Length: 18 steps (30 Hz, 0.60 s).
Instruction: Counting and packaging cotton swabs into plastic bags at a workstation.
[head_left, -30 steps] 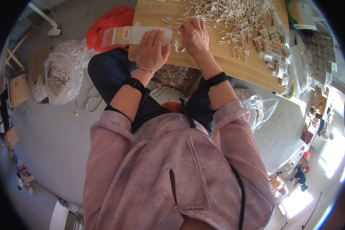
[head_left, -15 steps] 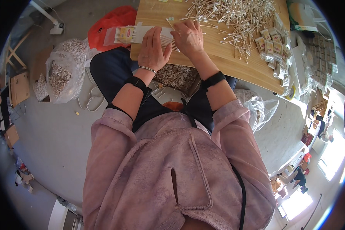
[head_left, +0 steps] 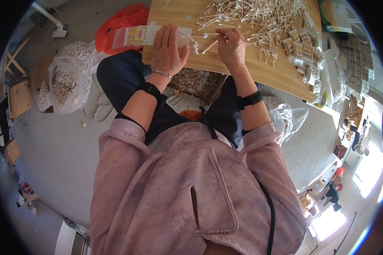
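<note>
My left hand lies flat, fingers spread, on the packet while my right hand pinches a swab at two o'clock, probably mid-filling, next needing careful sliding in.

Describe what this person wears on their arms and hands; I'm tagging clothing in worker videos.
Both hands are bare, without gloves. The left hand has a thin silver bangle at the wrist and a black band above it. The right hand has a black band on the forearm. Fuzzy mauve-pink sleeves are pushed up near the elbows.

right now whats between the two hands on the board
In the head view, a short row of cotton swabs sticking out from under the left hand, then bare wooden board up to the right hand.
</note>
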### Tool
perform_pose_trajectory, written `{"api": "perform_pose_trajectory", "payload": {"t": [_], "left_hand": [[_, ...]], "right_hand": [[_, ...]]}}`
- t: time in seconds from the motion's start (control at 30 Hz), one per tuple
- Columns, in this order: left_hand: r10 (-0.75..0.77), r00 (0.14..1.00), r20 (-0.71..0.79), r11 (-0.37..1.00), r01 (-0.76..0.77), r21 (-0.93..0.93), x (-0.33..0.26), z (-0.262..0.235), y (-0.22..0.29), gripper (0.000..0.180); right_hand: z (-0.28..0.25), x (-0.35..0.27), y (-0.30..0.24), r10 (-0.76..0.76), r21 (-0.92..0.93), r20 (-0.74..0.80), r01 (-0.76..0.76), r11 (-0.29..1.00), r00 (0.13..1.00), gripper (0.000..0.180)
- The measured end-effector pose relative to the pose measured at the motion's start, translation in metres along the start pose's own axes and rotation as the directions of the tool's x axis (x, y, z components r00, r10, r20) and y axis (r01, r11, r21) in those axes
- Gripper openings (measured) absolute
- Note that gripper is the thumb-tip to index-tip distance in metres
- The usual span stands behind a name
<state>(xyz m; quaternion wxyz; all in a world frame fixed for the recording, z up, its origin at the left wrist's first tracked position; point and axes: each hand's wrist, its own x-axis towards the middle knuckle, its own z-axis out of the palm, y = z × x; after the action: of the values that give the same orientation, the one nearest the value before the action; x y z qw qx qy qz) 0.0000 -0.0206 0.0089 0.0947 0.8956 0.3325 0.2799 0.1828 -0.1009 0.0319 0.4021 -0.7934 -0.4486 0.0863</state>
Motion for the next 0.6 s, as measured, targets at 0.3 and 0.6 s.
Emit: {"api": "perform_pose_trajectory", "payload": {"t": [0.3, 0.6], "left_hand": [[0.001, 0.997, 0.082, 0.994, -0.009, 0.106, 0.001, 0.002, -0.002, 0.058], [0.023, 0.999, 0.041, 0.997, -0.026, 0.076, 0.0, -0.002, -0.003, 0.048]], "right_hand": [[0.024, 0.002, -0.015, -0.309, -0.234, 0.121, 0.33, 0.915, 0.943, 0.013], [-0.02, -0.006, 0.015, -0.192, -0.107, -0.01, 0.19, 0.976, 0.981, 0.003]]}}
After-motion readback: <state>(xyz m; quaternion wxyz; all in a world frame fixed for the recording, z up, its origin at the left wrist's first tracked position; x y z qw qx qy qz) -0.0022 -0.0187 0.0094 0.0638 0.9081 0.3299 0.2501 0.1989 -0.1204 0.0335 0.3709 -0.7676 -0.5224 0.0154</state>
